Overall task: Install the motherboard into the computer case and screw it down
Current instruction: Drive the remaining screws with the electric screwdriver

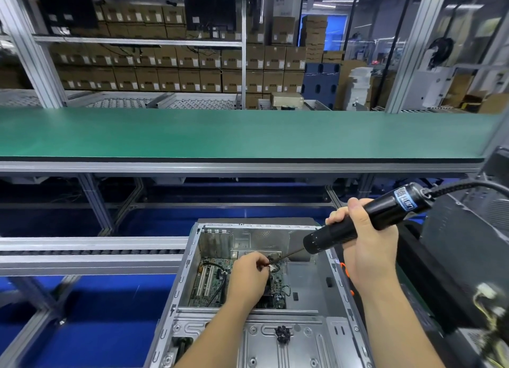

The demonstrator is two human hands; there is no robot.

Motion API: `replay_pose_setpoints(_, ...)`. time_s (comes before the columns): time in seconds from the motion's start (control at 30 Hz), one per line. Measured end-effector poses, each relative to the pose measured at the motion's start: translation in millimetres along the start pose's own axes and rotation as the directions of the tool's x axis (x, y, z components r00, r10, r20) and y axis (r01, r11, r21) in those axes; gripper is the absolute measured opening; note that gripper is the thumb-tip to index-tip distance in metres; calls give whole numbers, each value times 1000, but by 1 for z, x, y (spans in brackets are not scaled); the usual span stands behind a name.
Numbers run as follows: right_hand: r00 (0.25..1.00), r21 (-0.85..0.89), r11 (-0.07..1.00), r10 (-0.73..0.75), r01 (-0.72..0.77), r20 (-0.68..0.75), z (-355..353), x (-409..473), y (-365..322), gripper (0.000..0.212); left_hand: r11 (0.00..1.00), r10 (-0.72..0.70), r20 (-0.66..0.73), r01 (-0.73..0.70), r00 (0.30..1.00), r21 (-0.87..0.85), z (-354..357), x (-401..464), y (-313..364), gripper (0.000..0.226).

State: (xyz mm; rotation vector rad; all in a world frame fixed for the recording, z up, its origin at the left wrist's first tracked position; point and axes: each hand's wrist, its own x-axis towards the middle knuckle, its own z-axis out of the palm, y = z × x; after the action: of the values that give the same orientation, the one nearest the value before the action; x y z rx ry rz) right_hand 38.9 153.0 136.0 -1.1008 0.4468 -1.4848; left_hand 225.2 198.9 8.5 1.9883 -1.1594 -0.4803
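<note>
An open grey computer case (190,257) lies on its side in front of me. The green motherboard (209,285) sits inside it on the left part of the floor. My left hand (249,274) reaches into the case over the board, with its fingertips pinched together at the tip of the screwdriver bit; what they pinch is too small to tell. My right hand (366,238) grips a black electric screwdriver (366,220), tilted so its thin bit points down-left to the board near my left fingers. A cable runs from the tool's rear to the right.
A green-topped bench (220,136) runs across behind the case, with a roller conveyor rail (82,253) on the left. A black computer case (454,243) and loose wires stand at the right. Shelves of cardboard boxes fill the background. The floor is blue.
</note>
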Motion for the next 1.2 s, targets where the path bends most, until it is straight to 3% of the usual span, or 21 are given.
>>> replay_pose_setpoints(0.53, 1000, -40, 999, 0, 1, 27, -3, -2, 0, 36, 997, 29, 26, -31, 999, 68, 3, 1, -2, 21)
replay_pose_setpoints(0.67, 999, -57, 998, -10, 12, 38, -2, -3, -2, 16, 992, 70, 28, -73, 997, 99, 3, 0, -2, 18)
replay_pose_setpoints(0.93, 997, -104, 994, -5, 14, 79, 0, -1, -7, 16, 992, 79, 44, -83, 996, 92, 2, -2, -2, 28)
replay_pose_setpoints(1.2, 994, -137, 990, 4, 11, 108, -1, -2, -11, 11, 901, 254, 75, -264, 964, 344, 8, -5, 3, 32)
